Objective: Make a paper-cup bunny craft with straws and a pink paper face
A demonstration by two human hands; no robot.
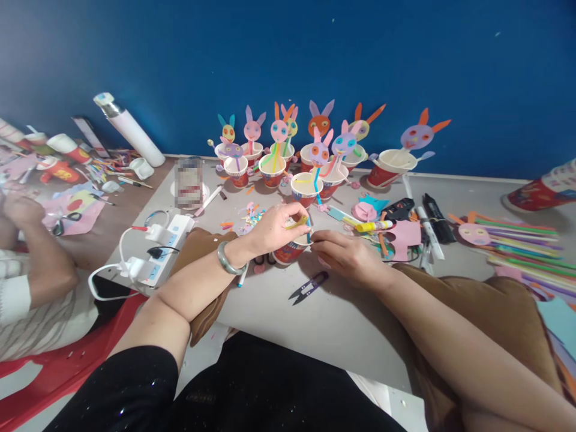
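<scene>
A red paper cup stands on the grey table in front of me, its rim partly hidden by my left hand. My left hand is closed above the cup, pinching a yellow strip. A short blue strip shows at the cup's right rim, close to both sets of fingertips. My right hand is also closed, its fingertips against the cup's right side; what they hold is too small to make out. Purple thread snips lie on the table below the cup.
Several paper cups with rabbit-faced paper heads line the wall. A power strip lies left; markers, coloured straws and a brown cushion are right. A co-worker's arm rests at far left.
</scene>
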